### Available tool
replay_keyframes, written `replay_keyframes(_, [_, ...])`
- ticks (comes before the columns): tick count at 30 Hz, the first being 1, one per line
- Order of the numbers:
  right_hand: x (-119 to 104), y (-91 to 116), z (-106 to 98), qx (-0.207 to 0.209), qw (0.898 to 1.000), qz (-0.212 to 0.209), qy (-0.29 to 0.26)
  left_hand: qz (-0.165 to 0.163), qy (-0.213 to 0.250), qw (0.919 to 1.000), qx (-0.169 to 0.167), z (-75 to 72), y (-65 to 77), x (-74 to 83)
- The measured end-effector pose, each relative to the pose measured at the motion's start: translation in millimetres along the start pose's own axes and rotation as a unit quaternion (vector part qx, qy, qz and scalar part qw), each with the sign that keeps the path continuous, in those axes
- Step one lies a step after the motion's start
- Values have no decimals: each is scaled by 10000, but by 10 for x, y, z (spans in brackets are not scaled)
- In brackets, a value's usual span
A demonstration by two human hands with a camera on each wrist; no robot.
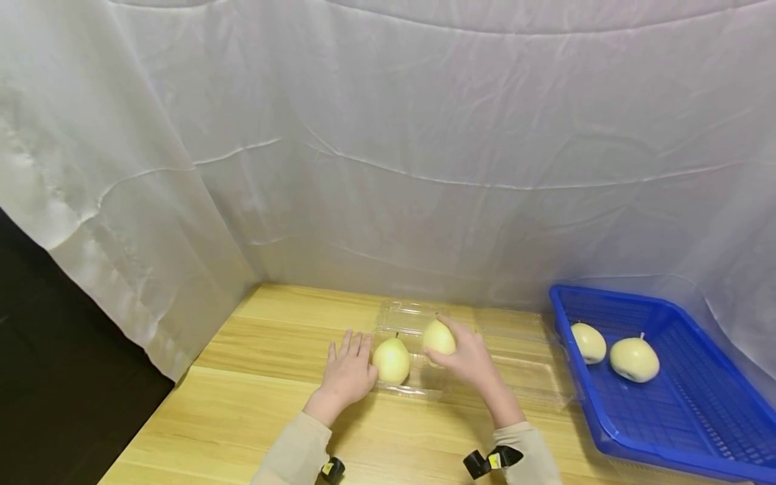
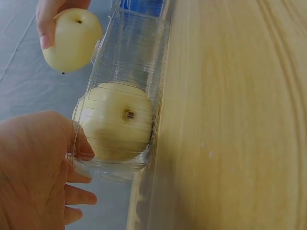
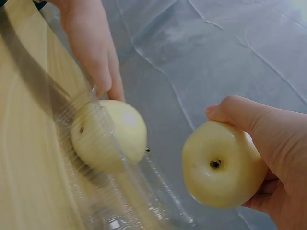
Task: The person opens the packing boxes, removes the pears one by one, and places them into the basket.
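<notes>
A clear plastic clamshell box (image 1: pixel 427 393) lies unfolded on the table, its lid (image 1: pixel 533 370) spread to the right. In its left end sits a yellow pear (image 1: pixel 391 362), stem up, seen through the ribbed wall in the left wrist view. My left hand (image 1: pixel 350 374) is at that end of the box, fingers extended and thumb at the rim beside the pear; whether the thumb touches the fruit I cannot tell. Above the box, right of the first pear, my right hand (image 1: pixel 473 357) grips a second pear (image 3: pixel 218 165) between thumb and fingers.
A blue plastic basket (image 1: pixel 606 431) stands at the right, against the edge of the lid. Two more pears lie in it, one (image 1: pixel 588 343) by its left wall and another (image 1: pixel 634 359) beside it. A pale curtain (image 1: pixel 424 155) hangs behind the wooden table (image 1: pixel 242 404).
</notes>
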State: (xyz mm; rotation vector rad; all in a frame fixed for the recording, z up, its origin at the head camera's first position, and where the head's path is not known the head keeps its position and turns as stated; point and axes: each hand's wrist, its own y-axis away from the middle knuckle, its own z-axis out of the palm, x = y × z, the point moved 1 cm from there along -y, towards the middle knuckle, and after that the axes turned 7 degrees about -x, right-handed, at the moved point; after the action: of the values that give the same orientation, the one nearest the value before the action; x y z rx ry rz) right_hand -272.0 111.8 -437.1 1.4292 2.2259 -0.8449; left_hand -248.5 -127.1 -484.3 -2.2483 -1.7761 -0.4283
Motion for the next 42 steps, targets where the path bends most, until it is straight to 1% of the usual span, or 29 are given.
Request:
replay_keyframes(6, [-22, -5, -79, 207, 9995, -154, 159, -29, 132, 9999, -12, -2, 14, -29])
replay_keyframes(12, [-16, -3, -162, 327, 9993, -124, 163, -102, 114, 9999, -3, 14, 19, -50])
replay_keyframes(20, [-3, 5, -320, 348, 9991, -103, 229, -105, 203, 9997, -37, 49, 19, -60])
replay_keyframes(25, [21, 23, -424, 415, 9980, -59, 468, -138, 172, 9997, -68, 62, 8, -62])
replay_keyframes(30, [33, 35, -542, 502, 9971, -33, 576, -110, 206, 9997, -90, 58, 3, -60])
replay_keyframes(42, [34, 43, -819, 451, 9939, 32, 1009, -33, 154, 9999, -62, 30, -13, -38])
